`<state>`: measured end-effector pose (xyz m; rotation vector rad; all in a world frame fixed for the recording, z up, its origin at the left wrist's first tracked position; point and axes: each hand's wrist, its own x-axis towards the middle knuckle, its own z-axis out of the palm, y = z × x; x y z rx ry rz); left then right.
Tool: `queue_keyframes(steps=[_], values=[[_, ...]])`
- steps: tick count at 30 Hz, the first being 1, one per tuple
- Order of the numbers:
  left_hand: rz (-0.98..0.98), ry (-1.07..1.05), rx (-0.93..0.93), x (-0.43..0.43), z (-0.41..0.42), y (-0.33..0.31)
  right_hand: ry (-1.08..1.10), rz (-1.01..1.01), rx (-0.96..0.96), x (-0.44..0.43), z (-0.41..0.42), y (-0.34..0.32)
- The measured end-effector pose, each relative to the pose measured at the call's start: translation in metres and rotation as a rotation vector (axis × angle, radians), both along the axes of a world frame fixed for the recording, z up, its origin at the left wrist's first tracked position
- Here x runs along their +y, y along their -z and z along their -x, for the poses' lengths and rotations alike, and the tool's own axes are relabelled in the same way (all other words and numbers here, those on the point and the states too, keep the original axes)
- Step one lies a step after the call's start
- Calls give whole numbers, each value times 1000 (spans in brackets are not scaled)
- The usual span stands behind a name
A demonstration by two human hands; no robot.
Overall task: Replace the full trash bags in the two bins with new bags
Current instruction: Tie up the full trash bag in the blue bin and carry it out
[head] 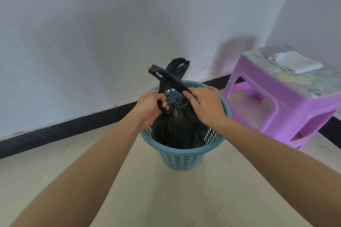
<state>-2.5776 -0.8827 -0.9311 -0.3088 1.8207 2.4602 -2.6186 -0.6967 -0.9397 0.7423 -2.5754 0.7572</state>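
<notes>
A blue perforated plastic bin [181,158] stands on the tiled floor near the wall. Inside it sits a full black trash bag [177,131], gathered at the neck. Its two handle loops stick up above the rim. My left hand [150,108] grips the twisted neck and one handle strip on the left side. My right hand [204,103] pinches the other handle strip [169,77], which stretches up and to the left. Both hands hover over the bin's opening. Only one bin is in view.
A purple plastic stool [287,101] stands right of the bin, close against the wall corner, with folded white material [295,61] on its seat. A black baseboard [64,131] runs along the white wall. Pale floor tiles spread in front.
</notes>
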Motion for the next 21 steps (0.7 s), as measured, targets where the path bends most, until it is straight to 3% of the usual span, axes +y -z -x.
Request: queue_keyframes(steps=[5, 7, 9, 14, 18, 21], values=[[266, 184, 169, -5, -6, 7, -22, -210, 77, -1, -2, -6], [296, 157, 182, -3, -7, 9, -78, -247, 129, -2, -2, -8], [234, 76, 142, -1, -7, 11, -161, -229, 104, -3, 1, -9], [-59, 45, 30, -3, -8, 10, -275, -163, -287, 4, 9, -3], [-143, 74, -10, 0, -10, 7, -257, -132, -267, 9, 11, 7], [-86, 122, 82, -3, -12, 7, -263, -93, -225, 6, 9, 7]])
